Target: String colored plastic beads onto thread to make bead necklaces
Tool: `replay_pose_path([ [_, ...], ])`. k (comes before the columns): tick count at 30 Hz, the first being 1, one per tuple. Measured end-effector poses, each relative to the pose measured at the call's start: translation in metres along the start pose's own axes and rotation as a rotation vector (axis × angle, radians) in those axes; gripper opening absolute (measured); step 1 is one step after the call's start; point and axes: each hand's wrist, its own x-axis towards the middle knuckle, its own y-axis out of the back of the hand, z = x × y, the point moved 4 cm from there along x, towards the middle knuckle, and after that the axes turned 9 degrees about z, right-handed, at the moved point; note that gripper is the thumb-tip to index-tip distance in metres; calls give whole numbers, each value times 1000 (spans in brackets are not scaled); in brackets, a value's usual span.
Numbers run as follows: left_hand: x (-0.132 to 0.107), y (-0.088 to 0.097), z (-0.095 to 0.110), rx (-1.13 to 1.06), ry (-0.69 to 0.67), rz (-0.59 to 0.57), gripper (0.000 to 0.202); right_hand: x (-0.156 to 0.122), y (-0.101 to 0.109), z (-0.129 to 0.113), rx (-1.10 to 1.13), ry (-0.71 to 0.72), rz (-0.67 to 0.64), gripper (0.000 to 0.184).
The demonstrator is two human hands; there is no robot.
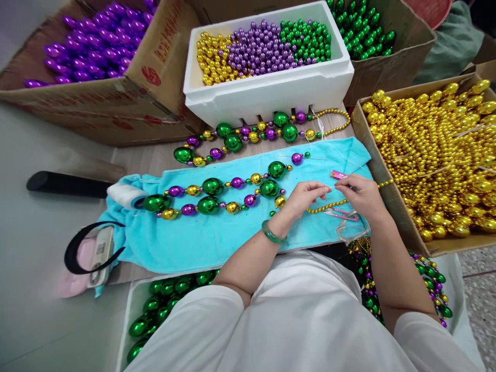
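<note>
Both hands meet over the turquoise towel [201,243]: the left hand [304,199] pinches closed on a strand of small gold beads [329,206], and the right hand [362,196] pinches the same strand, above pink snips [344,214]. Beyond lies a green, purple and gold bead necklace [217,194], then the white foam box [271,93].

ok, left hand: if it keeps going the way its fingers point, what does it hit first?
Probably the right hand. The left hand points right across the blue towel, fingertips nearly touching the other hand's over the gold bead strand. Depth is hard to judge.
</note>
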Motion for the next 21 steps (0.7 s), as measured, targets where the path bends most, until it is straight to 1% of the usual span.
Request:
replay_pose_path([
  [2, 0, 0, 1, 40, -29, -5, 20, 0, 1, 0, -17, 18, -5, 12],
  [5, 1, -2, 2, 99, -83, -16, 18, 0, 3, 0, -37, 26, 30, 13],
  [8, 5, 0, 2, 104, -133, 49, 20, -1, 3, 1, -51, 29, 49, 13],
  [10, 7, 3, 2, 136, -182, 112, 16, -2, 2, 1, -67, 47, 27, 13],
  [12, 8, 5, 2, 235, -227, 136, 12, -3, 0, 0, -87, 76, -2, 13],
  [14, 8, 4, 2, 345, -239, 114, 12, -4, 0, 0, -105, 96, -11, 13],
  [16, 9, 4, 2, 369, -207, 99, 13, -3, 1, -1, -115, 100, 19, 13],
  [19, 10, 5, 1, 248, -63, 62, 14, -3, 3, 1, -125, 85, 102, 12],
  [21, 11, 3, 2, 154, 17, -12, 14, -5, 2, 4, -139, 66, 145, 13],
])
